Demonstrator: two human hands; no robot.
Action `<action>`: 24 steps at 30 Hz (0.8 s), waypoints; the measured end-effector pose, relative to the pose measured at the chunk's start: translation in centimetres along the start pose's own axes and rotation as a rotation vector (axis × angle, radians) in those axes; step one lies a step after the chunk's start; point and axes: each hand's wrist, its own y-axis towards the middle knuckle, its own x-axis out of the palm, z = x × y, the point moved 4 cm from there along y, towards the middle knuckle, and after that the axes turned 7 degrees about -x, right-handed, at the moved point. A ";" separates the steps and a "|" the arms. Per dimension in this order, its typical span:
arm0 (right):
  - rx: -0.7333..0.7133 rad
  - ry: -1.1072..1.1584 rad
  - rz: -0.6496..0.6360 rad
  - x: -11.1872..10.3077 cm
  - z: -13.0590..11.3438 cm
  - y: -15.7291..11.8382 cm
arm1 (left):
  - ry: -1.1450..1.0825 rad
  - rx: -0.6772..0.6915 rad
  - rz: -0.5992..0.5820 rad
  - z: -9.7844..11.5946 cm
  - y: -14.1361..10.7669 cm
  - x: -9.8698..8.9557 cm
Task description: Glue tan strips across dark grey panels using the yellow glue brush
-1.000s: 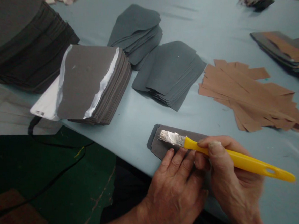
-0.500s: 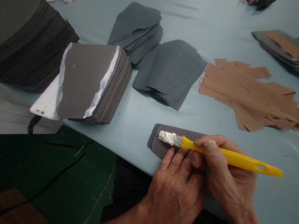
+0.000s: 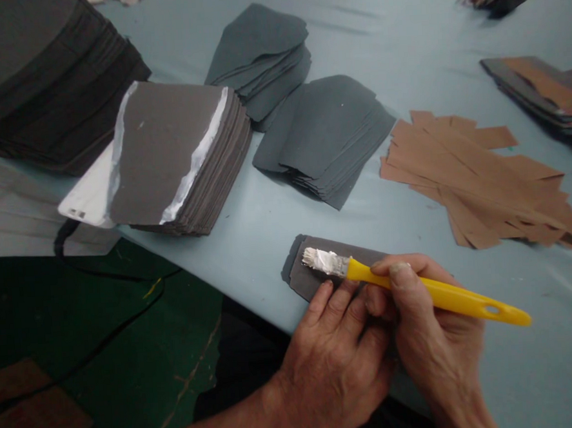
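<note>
My right hand is closed around the yellow handle of a flat brush. White paste coats its bristles, which are over a dark grey folded piece near the table's front edge; whether they touch it I cannot tell. My left hand lies with its fingers flat along the near side of that piece, its fingertips just below the bristles. The left thumb is hidden. Up to the left stands a stack of dark brown-grey sheets, the top one bearing white paste along two edges.
A white flat object sticks out from under the stack. Taller dark stacks stand behind it. Grey-green sheets and brown strips lie beyond my hands. Dark and brown pieces sit far right. A black cable hangs at lower left.
The end of the brush handle has shifted slightly up and left with my right hand. The bristles stay at nearly the same spot, and my left hand has hardly moved.
</note>
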 end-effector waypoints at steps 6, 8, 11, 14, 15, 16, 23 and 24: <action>-0.006 0.032 -0.001 0.2 -0.1 0.1 | -0.002 0.001 -0.001 0.0 0.0 0.0; -0.006 0.044 0.000 0.2 -0.1 0.1 | -0.004 0.006 -0.002 0.0 0.0 0.0; -0.002 0.056 -0.007 0.3 -0.1 0.1 | -0.002 0.005 -0.003 -0.1 0.0 -0.1; -0.004 0.051 0.003 0.4 -0.1 0.1 | 0.005 0.008 0.001 -0.1 -0.1 -0.1; -0.007 0.047 0.006 0.4 -0.1 0.1 | 0.007 0.011 0.003 0.0 -0.1 0.0; -0.009 0.043 0.009 0.4 -0.1 0.1 | 0.008 0.012 0.004 0.0 -0.1 0.0; -0.001 0.045 0.008 0.4 0.0 0.2 | 0.008 0.016 0.003 0.0 -0.2 -0.1; -0.002 0.042 0.008 0.3 0.0 0.1 | 0.010 0.017 0.002 0.0 -0.2 0.0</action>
